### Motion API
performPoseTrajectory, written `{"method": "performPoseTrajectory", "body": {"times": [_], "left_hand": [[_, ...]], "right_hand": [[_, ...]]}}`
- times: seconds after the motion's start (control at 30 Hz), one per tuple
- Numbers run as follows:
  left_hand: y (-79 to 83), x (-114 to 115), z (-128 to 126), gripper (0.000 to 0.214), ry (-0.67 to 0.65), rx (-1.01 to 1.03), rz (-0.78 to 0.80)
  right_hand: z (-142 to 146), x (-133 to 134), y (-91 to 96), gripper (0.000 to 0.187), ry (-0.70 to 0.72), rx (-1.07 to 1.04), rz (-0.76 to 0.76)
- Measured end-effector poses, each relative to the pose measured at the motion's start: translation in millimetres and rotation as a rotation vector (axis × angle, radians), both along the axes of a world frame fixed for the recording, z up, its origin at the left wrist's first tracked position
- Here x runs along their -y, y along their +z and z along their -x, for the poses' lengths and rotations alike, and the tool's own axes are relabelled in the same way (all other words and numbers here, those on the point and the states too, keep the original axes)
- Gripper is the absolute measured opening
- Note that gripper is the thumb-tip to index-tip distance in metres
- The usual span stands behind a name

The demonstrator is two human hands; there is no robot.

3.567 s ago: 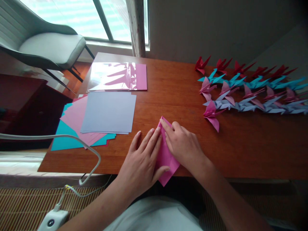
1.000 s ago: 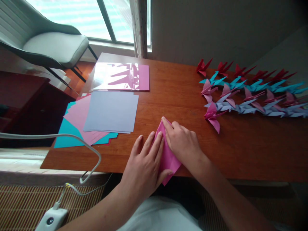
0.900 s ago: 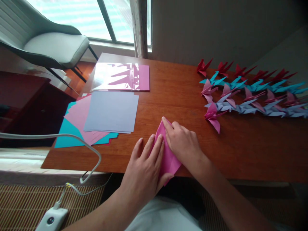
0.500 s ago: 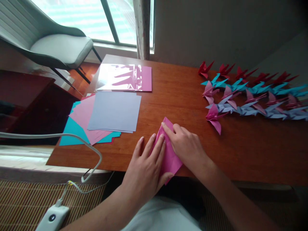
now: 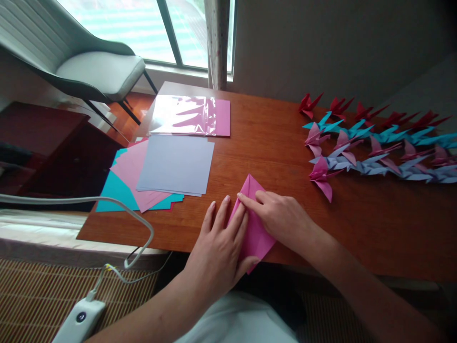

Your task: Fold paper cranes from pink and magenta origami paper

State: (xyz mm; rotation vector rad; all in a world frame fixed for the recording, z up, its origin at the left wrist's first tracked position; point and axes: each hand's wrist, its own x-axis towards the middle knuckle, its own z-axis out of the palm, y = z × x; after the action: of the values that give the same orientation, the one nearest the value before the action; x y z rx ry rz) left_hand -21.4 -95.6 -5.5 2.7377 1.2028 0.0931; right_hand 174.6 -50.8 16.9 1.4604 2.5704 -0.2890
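Observation:
A folded sheet of pink origami paper (image 5: 259, 238), shaped like a diamond, lies at the table's front edge with its tip pointing away from me. My left hand (image 5: 217, 247) rests flat on its left side, fingers spread and thumb near the lower corner. My right hand (image 5: 280, 212) reaches in from the right. Its index finger is stretched out and presses on the paper's upper left edge, close to the left fingertips; the other fingers are loosely curled and the thumb is hidden. Neither hand grips the paper.
Rows of red, blue, pink and lilac paper cranes stand on the right, with a bright pink crane (image 5: 321, 178) in front. Lilac sheets (image 5: 176, 164), other coloured sheets (image 5: 117, 190) and a plastic paper pack (image 5: 189, 116) lie left. A white cable (image 5: 135, 216) crosses the table's left corner.
My right index finger has slid down the paper's left edge, away from the top tip. My left hand stays on the paper. The whole view has shifted slightly.

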Motion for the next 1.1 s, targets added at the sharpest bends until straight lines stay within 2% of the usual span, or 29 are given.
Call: {"method": "performPoseTrajectory", "body": {"times": [0.33,0.57,0.8,1.1], "left_hand": [[2.2,11.7,-2.4,0.079,0.015,0.002,-0.017],[-2.7,14.4,-1.5,0.081,0.033,0.013,-0.007],[-0.1,13.8,-2.3,0.078,0.037,0.034,0.014],[6.5,5.6,5.9,0.083,-0.008,0.064,-0.001]], "right_hand": [[-0.9,4.8,-6.5,0.049,-0.002,0.002,-0.052],[-6.1,7.4,-11.9,0.045,0.089,-0.074,-0.114],[-10.7,5.2,-12.7,0.044,0.13,-0.118,-0.123],[-9.5,4.9,-16.2,0.048,-0.002,-0.221,-0.037]]}}
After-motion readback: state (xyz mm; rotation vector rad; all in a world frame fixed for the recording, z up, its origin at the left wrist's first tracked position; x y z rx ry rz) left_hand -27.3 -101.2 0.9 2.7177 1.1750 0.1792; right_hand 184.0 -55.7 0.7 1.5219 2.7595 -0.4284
